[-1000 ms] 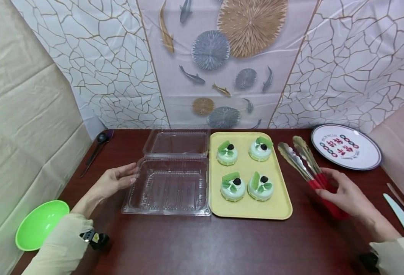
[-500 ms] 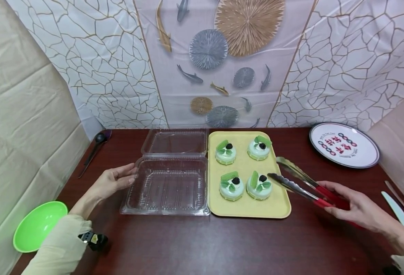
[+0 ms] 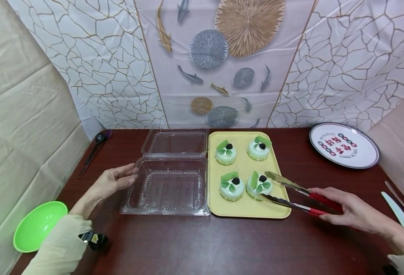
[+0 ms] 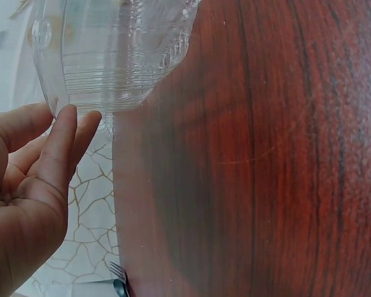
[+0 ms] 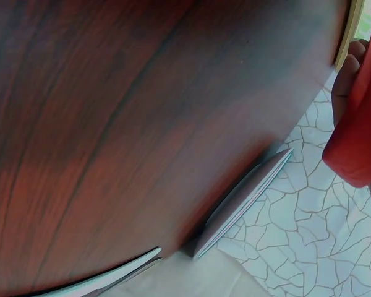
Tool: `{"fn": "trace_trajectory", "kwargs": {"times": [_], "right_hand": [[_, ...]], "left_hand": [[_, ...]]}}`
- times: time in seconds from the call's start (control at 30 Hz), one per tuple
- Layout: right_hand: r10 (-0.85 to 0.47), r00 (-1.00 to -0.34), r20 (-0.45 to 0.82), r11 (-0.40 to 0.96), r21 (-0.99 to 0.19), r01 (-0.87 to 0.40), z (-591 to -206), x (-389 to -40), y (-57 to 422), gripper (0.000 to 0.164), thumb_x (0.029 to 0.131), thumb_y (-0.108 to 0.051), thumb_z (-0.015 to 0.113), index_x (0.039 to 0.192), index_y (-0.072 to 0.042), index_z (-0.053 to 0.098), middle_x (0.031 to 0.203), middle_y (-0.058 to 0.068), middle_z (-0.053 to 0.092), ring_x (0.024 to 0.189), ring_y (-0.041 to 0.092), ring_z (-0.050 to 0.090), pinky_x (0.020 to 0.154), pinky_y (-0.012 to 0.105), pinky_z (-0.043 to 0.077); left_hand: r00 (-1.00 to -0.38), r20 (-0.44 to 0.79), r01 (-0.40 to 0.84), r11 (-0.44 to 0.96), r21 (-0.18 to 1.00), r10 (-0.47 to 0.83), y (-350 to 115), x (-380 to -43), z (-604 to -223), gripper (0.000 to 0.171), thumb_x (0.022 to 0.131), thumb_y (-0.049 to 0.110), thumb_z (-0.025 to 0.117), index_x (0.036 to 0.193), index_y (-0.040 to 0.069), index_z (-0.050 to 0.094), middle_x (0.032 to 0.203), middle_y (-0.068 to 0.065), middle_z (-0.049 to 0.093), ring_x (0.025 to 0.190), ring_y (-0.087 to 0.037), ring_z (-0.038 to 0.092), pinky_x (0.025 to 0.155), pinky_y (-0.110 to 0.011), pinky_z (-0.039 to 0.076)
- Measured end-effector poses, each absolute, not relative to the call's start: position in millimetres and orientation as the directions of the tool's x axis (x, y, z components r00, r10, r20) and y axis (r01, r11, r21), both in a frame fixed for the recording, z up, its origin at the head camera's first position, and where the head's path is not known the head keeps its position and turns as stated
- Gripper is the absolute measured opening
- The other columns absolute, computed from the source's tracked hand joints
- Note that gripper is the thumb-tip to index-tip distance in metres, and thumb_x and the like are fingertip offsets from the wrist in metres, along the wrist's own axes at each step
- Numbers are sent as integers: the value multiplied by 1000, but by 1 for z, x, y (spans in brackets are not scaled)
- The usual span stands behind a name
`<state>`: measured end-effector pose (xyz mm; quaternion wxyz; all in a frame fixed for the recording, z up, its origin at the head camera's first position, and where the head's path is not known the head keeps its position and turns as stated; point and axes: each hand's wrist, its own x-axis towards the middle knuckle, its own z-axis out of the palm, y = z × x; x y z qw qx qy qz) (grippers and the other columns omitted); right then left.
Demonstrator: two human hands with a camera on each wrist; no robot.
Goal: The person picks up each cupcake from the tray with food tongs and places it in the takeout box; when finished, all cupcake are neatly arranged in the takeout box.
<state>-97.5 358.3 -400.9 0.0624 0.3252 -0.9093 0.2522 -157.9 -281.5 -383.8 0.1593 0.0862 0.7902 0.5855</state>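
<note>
My left hand [image 3: 114, 181] pinches the left rim of a hinged clear plastic container [image 3: 171, 191], whose lid [image 3: 176, 142] lies folded back behind the base. In the left wrist view, its fingertips meet at the container's rim [image 4: 59, 74]. My right hand [image 3: 351, 210] grips metal tongs by their red handles [image 5: 358, 139]. The spread arms of the tongs [image 3: 289, 184] reach over a yellow tray [image 3: 281, 208], on either side of the front right cake [image 3: 258, 190]. Whether they touch it cannot be told. This pale green cake bears a blackberry and leaves, like the front left cake [image 3: 231, 192].
Two more such cakes stand at the tray's back. A white plate [image 3: 344, 147] lies at the back right, and a white knife [image 3: 396, 210] at the right edge. To the left are a green bowl [image 3: 40, 227] and a black spoon [image 3: 91, 154].
My right hand has swung the tongs leftward from beside the plate to the front right cake, and their arms have spread wider. The left hand stays at the container's rim.
</note>
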Motion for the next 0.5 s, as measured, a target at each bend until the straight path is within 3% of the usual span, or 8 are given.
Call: {"fn": "trace_trajectory", "kwargs": {"times": [0.27, 0.5], "right_hand": [[-578, -765, 284, 627, -446, -639, -402, -102, 353, 69, 66, 1, 84, 129, -10, 59, 102, -12, 54, 77, -4, 43, 54, 9, 32], [-538, -796, 278, 659, -450, -603, -403, -99, 354, 66, 69, 2, 82, 129, -11, 60, 106, -13, 54, 70, -8, 43, 52, 7, 34]], "left_hand": [[-934, -152, -44, 318, 947, 324, -282, -159, -384, 64, 97, 2, 55, 149, -14, 20, 147, -40, 31, 101, 14, 58, 83, -10, 50], [-933, -170, -60, 328, 943, 318, -282, -159, -383, 65, 98, 4, 56, 150, -12, 21, 148, -38, 32, 101, 14, 59, 83, -10, 51]]}}
